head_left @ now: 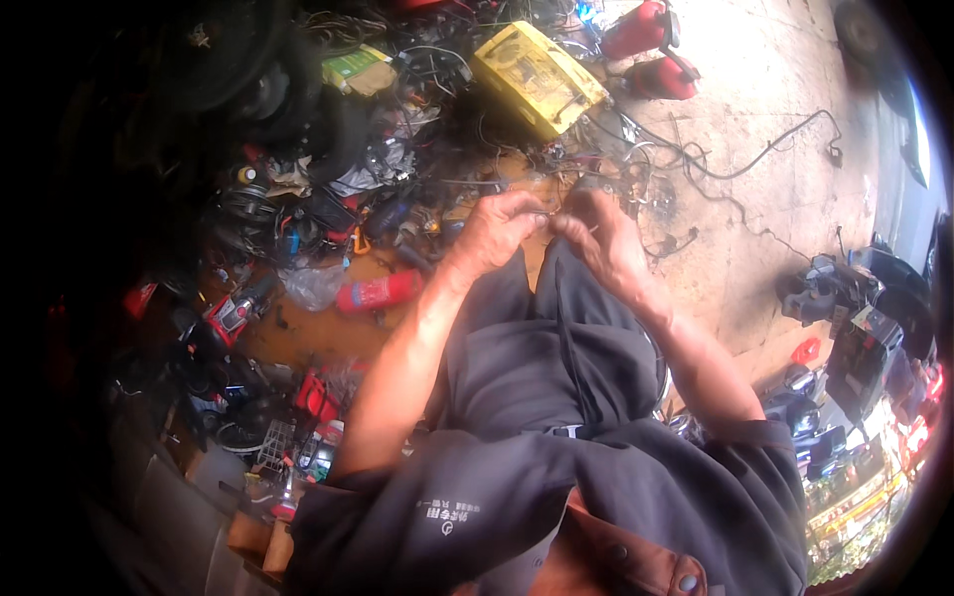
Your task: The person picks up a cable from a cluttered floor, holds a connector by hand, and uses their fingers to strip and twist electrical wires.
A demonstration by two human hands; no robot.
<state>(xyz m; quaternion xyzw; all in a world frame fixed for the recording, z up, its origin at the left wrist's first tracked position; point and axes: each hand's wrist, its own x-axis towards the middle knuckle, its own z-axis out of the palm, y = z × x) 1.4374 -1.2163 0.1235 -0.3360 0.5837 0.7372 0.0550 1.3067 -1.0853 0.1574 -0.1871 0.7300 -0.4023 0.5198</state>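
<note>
My left hand [492, 234] and my right hand [608, 238] meet above my knees, with their fingertips almost touching. The fingers of both are closed in a pinch. Whatever lies between them is too small and blurred to name. Just beyond the hands, thin cables [636, 159] run loosely over the floor. Dark grey trousers [552, 368] cover my legs under the wrists.
Beyond my hands sits a worn yellow box [542, 84], with red cylinders [636, 32] beside it. Clutter fills the left, including a red cylinder [380, 291] and a clear plastic bag [314, 286]. A long black cable [740, 174] crosses the pale floor. Dark machine parts [830, 288] stand right.
</note>
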